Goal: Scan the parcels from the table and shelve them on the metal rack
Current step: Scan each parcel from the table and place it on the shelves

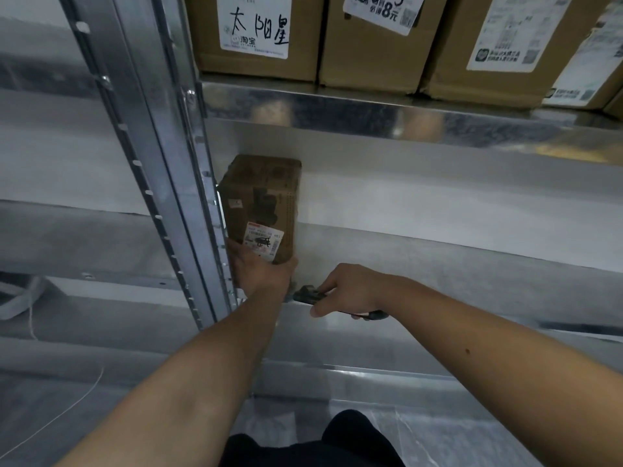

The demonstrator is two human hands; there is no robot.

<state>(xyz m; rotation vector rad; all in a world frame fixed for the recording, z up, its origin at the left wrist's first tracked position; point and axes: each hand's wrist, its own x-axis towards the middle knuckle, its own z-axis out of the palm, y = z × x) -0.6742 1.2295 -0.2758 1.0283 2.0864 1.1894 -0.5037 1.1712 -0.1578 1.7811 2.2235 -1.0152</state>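
Observation:
A small brown cardboard parcel (261,203) with a white label lies on the middle shelf (438,251) of the metal rack, tight against the left upright (168,183). My left hand (259,269) grips the parcel's near end, thumb on the left side and fingers round the right. My right hand (347,289) hovers just right of it at the shelf's front edge and holds a dark handheld scanner (308,294), whose head points toward the parcel.
Several larger cardboard boxes (371,45) with shipping labels fill the shelf above. The middle shelf stretches bare to the right of the parcel. A lower shelf (371,375) lies beneath my arms. A thin cord (67,409) hangs at the lower left.

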